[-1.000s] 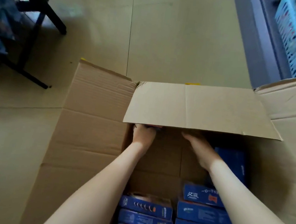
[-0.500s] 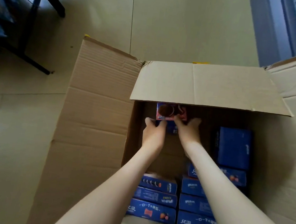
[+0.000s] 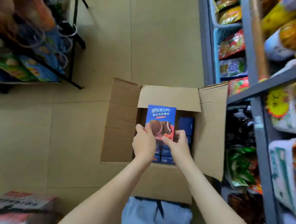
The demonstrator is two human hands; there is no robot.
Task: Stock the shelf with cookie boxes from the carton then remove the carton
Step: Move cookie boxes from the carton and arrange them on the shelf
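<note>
Gripping one flat, seemingly glossy cookie box [image 3: 161,116] — left hand [image 3: 144,145], right hand [image 3: 176,146] — above the cardboard carton [image 3: 120,121].

Aisle of a small grocery shop. Grey metal shelving [image 3: 267,84] at right carries snack bags [image 3: 240,163], a yellow starburst price tag [image 3: 276,104] and blue baskets [image 3: 217,37] of packets. A black wire rack [image 3: 70,63] at left holds crisp bags [image 3: 29,68]. An open carton [image 3: 120,120] of identical blue cookie boxes [image 3: 186,125] stands on the tiled floor [image 3: 160,40].

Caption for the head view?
Left hand and right hand hold a blue cookie box over the open carton beside stocked shelves.
</note>
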